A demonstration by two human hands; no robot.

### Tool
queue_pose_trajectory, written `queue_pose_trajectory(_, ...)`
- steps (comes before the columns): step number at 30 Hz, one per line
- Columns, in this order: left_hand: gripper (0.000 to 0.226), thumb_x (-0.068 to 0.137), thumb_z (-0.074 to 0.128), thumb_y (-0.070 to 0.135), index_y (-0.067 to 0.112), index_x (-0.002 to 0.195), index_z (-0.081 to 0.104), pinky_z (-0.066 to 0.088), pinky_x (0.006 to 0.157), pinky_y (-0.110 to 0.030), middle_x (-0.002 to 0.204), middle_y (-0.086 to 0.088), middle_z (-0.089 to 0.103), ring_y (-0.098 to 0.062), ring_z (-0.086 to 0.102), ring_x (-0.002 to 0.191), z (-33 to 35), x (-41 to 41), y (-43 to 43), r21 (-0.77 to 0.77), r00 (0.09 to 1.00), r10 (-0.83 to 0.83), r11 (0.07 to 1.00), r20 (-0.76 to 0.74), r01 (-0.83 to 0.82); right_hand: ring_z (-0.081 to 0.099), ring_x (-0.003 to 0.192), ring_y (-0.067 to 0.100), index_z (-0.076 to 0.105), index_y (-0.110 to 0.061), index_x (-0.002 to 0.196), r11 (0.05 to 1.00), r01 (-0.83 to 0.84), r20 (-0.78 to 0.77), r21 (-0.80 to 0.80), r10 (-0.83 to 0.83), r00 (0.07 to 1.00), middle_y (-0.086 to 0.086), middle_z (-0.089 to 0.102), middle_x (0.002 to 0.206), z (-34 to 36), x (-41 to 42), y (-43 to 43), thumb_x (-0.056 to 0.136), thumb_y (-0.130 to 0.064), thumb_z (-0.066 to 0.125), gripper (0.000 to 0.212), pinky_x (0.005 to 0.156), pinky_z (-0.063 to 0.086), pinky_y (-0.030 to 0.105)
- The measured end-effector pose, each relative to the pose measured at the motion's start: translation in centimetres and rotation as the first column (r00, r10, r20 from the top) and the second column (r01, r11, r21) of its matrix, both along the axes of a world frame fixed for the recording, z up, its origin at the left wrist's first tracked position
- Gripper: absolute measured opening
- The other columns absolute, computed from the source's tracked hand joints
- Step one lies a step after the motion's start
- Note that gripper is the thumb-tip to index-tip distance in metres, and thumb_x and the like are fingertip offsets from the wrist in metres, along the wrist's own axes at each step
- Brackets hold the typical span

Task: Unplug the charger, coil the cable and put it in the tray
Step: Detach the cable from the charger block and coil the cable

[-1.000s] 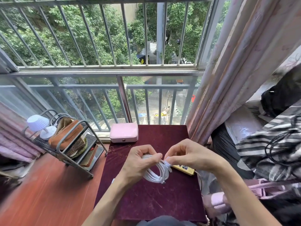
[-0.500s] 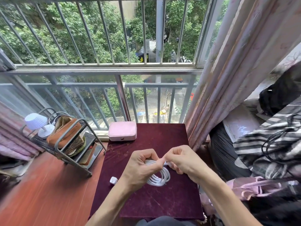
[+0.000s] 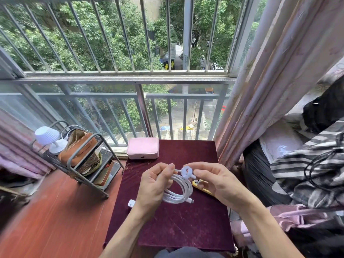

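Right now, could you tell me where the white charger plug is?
The charger plug lies on the maroon table, just left of the left hand.

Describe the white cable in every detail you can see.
The white cable is thin, smooth and rubbery-looking, wound into several round loops. The left hand holds the coil above the dark red tabletop, fingers through the loops. The right hand pinches its upper end, where a small white ring-shaped fastener sits. A metal-tipped connector sticks out at the coil's bottom right. The coil hangs tilted, clear of the table.
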State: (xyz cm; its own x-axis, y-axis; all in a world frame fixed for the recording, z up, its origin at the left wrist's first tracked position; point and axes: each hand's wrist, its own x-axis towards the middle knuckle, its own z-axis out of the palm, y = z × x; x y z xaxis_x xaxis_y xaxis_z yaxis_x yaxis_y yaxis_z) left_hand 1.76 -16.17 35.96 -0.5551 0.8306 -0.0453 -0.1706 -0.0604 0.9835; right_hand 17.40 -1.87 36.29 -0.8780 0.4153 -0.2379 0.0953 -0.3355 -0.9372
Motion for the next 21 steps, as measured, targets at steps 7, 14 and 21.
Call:
queue_pose_trajectory(7, 0.021, 0.092, 0.069, 0.029, 0.015, 0.078, 0.074, 0.048, 0.064, -0.017, 0.07, 0.0, 0.07, -0.007, 0.061, 0.063, 0.3, 0.4, 0.1, 0.001, 0.993, -0.072, 0.997, -0.094, 0.073, 0.051, 0.1, 0.033, 0.078, -0.003, 0.116, 0.996, -0.084, -0.043, -0.042, 0.082, 0.996, 0.027, 0.067, 0.105, 0.0, -0.3, 0.8, 0.097, -0.044, 0.073, 0.046, 0.091, 0.038, 0.042)
queue_pose_trajectory(14, 0.017, 0.092, 0.069, 0.025, 0.016, 0.079, 0.075, 0.051, 0.068, -0.025, 0.073, -0.008, 0.074, -0.014, 0.065, 0.069, 0.3, 0.0, 0.3, -0.041, 0.977, -0.079, 0.997, -0.199, 0.072, 0.058, 0.081, 0.015, 0.082, -0.014, 0.108, 0.968, -0.219, 0.11, 0.121, 0.206, 0.972, 0.002, 0.078, 0.093, 1.6, -0.6, 1.5, 0.083, -0.046, 0.085, 0.04, 0.077, 0.042, 0.026)
queue_pose_trajectory(21, 0.022, 0.093, 0.07, 0.031, 0.014, 0.081, 0.074, 0.05, 0.067, -0.028, 0.075, -0.015, 0.073, -0.016, 0.063, 0.069, 0.0, -0.1, 0.2, -0.044, 0.966, -0.046, 0.998, -0.256, 0.036, 0.072, 0.079, 0.012, 0.082, -0.019, 0.085, 0.957, -0.161, 0.128, 0.242, 0.133, 0.983, 0.008, 0.08, 0.084, 2.0, -1.1, 1.9, 0.08, -0.027, 0.091, 0.013, 0.077, 0.056, 0.023)
